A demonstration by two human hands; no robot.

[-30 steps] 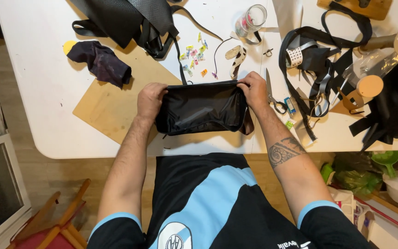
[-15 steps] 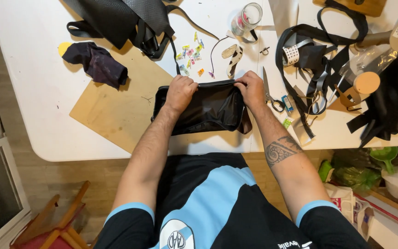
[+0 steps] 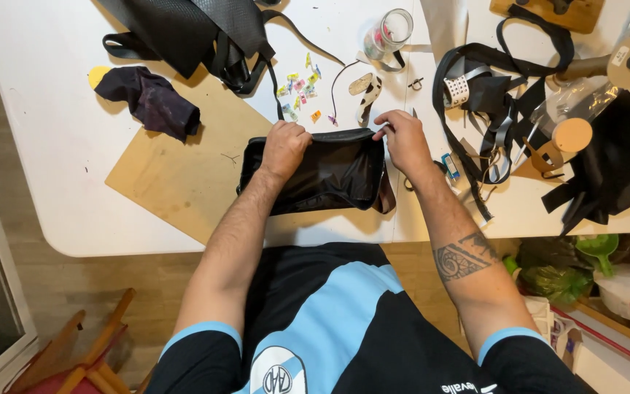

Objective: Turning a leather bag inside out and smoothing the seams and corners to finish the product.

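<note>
Both hands pinch the black pouch's far edge: left hand (image 3: 284,146), right hand (image 3: 402,138). The black pouch (image 3: 329,175) lies crosswise on the white table (image 3: 52,182), small coloured clips (image 3: 297,84) scattered just beyond.

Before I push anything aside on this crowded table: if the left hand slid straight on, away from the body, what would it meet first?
The left hand grips the black pouch; straight ahead lie the small coloured clips, likely met first, though depth is unclear.

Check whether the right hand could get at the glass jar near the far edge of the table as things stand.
Probably yes. The right hand grips the black pouch, but the glass jar lies just beyond it, with only small clips and bare table between.
</note>
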